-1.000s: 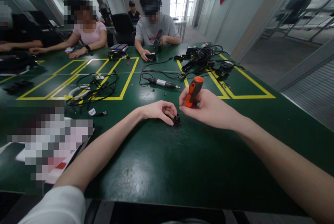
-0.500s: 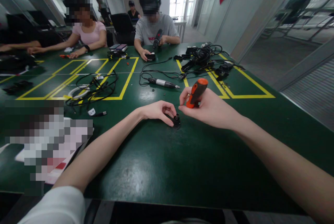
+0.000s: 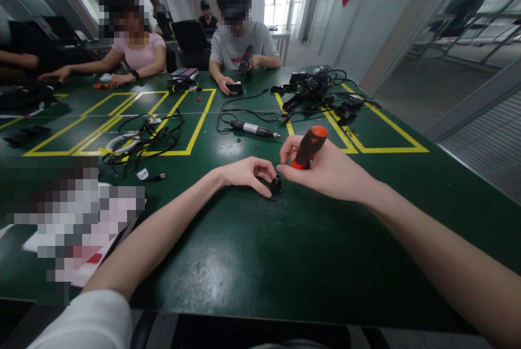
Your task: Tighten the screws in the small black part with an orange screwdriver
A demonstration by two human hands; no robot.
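Green table [image 3: 285, 262], center: L hand [image 3: 244, 171] pinches small black part [image 3: 276, 188] resting on it; R hand [image 3: 325, 167] clenches orange screwdriver [image 3: 308, 145] just above, tip probably hidden. Best: part pinned firm, driver square to it.

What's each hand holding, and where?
The right hand holds the screwdriver by its handle; the left hand pinches the small black part at its side.

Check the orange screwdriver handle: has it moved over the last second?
Yes. The screwdriver handle in the right hand has tipped rightward, its top nearer the yellow tape line.
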